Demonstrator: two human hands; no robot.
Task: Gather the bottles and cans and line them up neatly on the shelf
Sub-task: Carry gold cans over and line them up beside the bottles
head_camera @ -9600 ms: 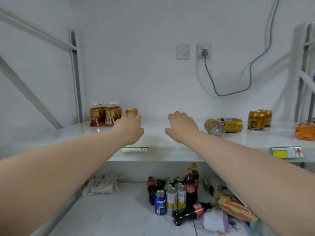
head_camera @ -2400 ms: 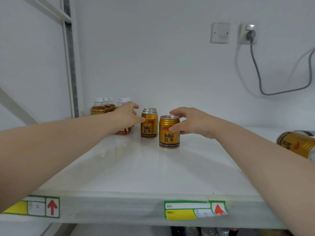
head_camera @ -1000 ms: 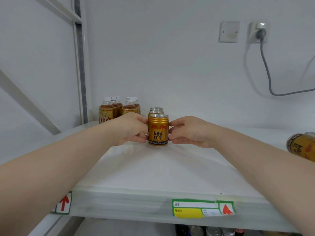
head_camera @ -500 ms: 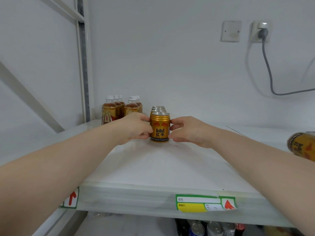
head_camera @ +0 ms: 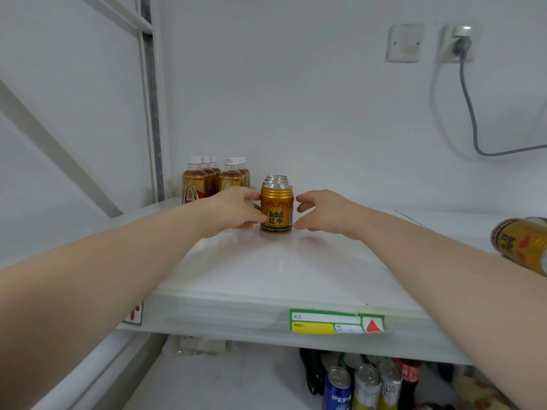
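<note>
left hand (head_camera: 233, 211): at 9 o'clock of the front can, thumb low and forefinger high against its side, curled round it in a grip.
right hand (head_camera: 325, 214): at 3 o'clock of the same can, fingers curved toward it, tips just beside its wall; whether they touch or grasp it cannot be told.
front can (head_camera: 276, 213): gold Red Bull can, upright on the upper shelf, label facing the person, between the two hands.
rear cans (head_camera: 276, 179): gold cans in single file at 12 o'clock of the front can, close behind it; only their silver rims show, so the count is unclear.
tea bottles (head_camera: 195, 184): brown, white-capped, upright in two files at 10 o'clock of the front can, just beside the can file and next to the shelf post (head_camera: 151, 99).
lying can (head_camera: 521, 244): gold, on its side at 3 o'clock, well apart from the file, partly behind the right forearm at the edge of view.
upper shelf (head_camera: 266, 270): white, glossy, carrying all of the above.
price label (head_camera: 334, 322): green and yellow with a red arrow, on the shelf's front edge at 5 o'clock of the front can.
lower shelf (head_camera: 231, 377): at 6 o'clock, below; a blue Pepsi can (head_camera: 337, 389) stands there beside other upright cans and dark cola bottles (head_camera: 312, 371).
wall: a switch plate (head_camera: 404, 42) and a socket (head_camera: 457, 42) at 1 o'clock, with a grey cable (head_camera: 470, 113) hanging from the plug.
</note>
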